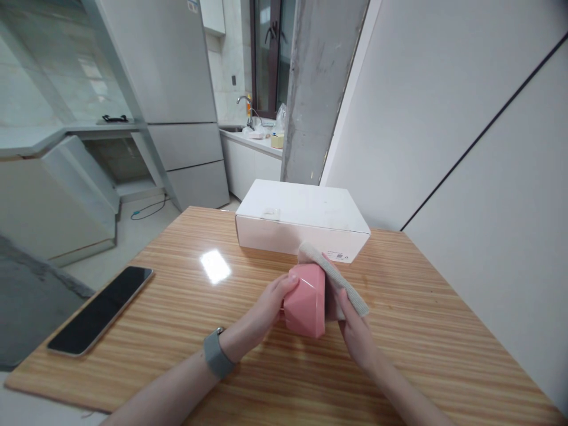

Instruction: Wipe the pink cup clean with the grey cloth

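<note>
A pink faceted cup is held just above the wooden table, tipped on its side. My left hand grips it from the left, fingers wrapped round its side. My right hand holds a beige cloth and presses it against the cup's right side, where its opening seems to face. A grey watch band sits on my left wrist.
A closed white box lies just behind the cup. A dark phone rests face up near the table's left edge. A white wall runs along the right. Beyond the table stand a fridge, a concrete pillar and a kitchen counter with a sink.
</note>
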The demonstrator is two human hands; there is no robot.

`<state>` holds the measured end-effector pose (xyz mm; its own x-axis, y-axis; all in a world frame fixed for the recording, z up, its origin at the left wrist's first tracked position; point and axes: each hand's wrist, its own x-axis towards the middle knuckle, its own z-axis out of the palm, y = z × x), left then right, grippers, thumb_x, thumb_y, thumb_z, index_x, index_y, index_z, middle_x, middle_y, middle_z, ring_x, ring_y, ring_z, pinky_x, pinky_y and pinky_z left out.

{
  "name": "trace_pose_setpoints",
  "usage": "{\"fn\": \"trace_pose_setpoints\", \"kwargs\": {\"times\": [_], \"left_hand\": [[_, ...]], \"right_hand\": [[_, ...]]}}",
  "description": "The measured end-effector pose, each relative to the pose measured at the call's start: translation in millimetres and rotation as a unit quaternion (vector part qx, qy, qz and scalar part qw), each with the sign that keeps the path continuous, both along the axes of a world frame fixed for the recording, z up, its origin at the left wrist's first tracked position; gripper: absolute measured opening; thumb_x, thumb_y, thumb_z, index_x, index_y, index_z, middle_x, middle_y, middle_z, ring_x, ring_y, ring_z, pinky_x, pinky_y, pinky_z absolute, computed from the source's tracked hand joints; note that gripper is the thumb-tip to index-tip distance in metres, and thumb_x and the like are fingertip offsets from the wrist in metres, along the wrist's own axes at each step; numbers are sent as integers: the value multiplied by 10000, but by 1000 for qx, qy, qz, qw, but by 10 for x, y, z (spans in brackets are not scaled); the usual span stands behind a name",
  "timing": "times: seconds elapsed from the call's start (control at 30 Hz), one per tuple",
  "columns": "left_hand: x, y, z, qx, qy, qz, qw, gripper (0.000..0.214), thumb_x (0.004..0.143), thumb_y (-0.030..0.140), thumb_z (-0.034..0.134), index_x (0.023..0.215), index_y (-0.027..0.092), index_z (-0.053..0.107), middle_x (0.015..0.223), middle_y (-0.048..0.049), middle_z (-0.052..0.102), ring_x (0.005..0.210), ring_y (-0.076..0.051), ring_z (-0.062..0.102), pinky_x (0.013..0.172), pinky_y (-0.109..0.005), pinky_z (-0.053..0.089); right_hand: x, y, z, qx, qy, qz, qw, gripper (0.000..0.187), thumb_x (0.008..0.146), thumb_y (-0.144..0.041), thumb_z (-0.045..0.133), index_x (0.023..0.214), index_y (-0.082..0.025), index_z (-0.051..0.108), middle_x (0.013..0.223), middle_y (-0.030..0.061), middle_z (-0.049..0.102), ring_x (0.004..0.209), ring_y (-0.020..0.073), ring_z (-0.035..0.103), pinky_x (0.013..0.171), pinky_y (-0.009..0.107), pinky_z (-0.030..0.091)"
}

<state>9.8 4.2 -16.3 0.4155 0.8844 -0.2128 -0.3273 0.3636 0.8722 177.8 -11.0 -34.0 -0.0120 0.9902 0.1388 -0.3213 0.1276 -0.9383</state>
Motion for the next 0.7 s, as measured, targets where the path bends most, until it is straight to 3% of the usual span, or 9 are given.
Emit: {"fn": "trace_pose_setpoints", "kwargs": {"times": [0.13,0.27,0.4,0.5,0.57,0.7], "left_hand": [[17,-25,-18,-22,0,5,1000,573,824,629,572,1166,172,624,968,-67,659,882,-194,592,741,-291,461],[33,-34,-9,-15,28,19,999,626,788,623,623,1257,214,554,1047,-73,649,814,-167,593,620,-243,446],[35,-50,25,42,16,-30,999,865,591,392,872,1353,252,490,1302,-119,568,1061,-252,596,786,-312,511],[28,-55,26,42,34,-23,998,1134,468,247,934,1445,283,359,1376,-151,505,1091,-288,602,878,-400,514],[19,-48,11,47,53,-12,997,1144,471,248,933,1446,289,336,1356,-152,518,1067,-286,615,883,-427,515],[0,-28,-17,91,59,-14,994,1010,479,251,930,1361,252,436,1304,-140,558,1106,-285,589,871,-396,522]], "right_hand": [[-8,2,32,16,-45,-9,999,418,882,-500,626,1259,-319,646,1425,-14,564,1457,214,305,1242,401,86],[-64,42,57,-53,8,-46,998,433,824,-554,673,1180,-308,697,1321,6,654,1381,261,438,1215,452,210],[-76,91,70,-121,29,-80,989,463,748,-630,703,1021,-261,763,1152,41,744,1251,327,567,1123,499,372],[-69,105,98,-140,44,-71,987,477,734,-636,711,985,-236,773,1115,52,757,1192,334,610,1070,486,437],[-74,102,118,-139,60,-58,987,472,734,-628,715,980,-229,774,1092,52,765,1158,329,631,1046,472,462],[-106,74,138,-134,75,-62,986,454,728,-614,727,972,-234,772,1106,47,761,1151,321,635,1021,452,482]]}}
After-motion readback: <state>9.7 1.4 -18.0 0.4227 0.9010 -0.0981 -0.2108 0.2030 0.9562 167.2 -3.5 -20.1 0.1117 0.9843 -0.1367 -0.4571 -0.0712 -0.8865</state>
